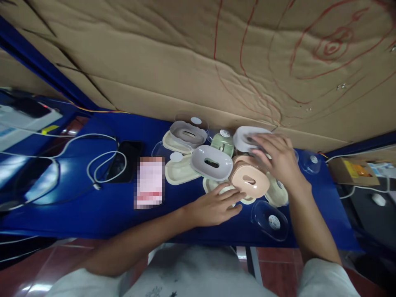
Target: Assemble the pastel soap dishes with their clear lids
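Several oval plastic soap dishes lie heaped on the blue table. My right hand (275, 154) grips the right end of a pale grey soap dish (243, 139) at the back of the heap; motion blurs it slightly. My left hand (215, 206) lies open, fingers spread, over cream dish parts at the front; its fingertips reach the edge of a peach soap dish (256, 185). Between the hands sits a grey soap dish (224, 171) with a dark slot. Behind are a darker grey dish (182, 132) and a green one (222, 144) under a clear cover.
A clear lid (266, 227) with a round sticker lies at the front right, another clear lid (309, 163) farther back. Left are a pixelated packet (151, 181), a black phone-like slab (131, 152) and a white cable (89, 165). A cardboard wall (154, 74) rises behind.
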Demonstrator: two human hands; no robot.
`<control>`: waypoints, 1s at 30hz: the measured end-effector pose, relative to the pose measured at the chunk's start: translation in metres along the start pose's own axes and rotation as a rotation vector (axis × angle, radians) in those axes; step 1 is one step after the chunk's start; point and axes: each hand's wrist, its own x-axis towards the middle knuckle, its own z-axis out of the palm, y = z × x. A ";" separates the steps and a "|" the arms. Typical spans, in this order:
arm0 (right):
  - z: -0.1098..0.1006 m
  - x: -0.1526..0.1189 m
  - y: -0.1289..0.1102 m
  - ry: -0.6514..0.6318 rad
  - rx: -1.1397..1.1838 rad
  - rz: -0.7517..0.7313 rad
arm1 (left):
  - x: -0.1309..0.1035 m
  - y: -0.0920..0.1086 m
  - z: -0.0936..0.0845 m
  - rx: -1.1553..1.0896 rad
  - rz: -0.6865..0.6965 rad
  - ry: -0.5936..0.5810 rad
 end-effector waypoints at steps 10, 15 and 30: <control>-0.027 -0.152 -0.053 0.219 0.057 0.329 | 0.005 0.000 -0.022 0.108 -0.048 -0.100; 0.007 -0.245 -0.116 -0.004 0.085 0.445 | 0.000 -0.011 -0.064 0.159 -0.285 0.006; 0.053 -0.118 -0.175 -0.105 0.334 0.133 | -0.040 -0.002 -0.107 0.123 -0.542 0.254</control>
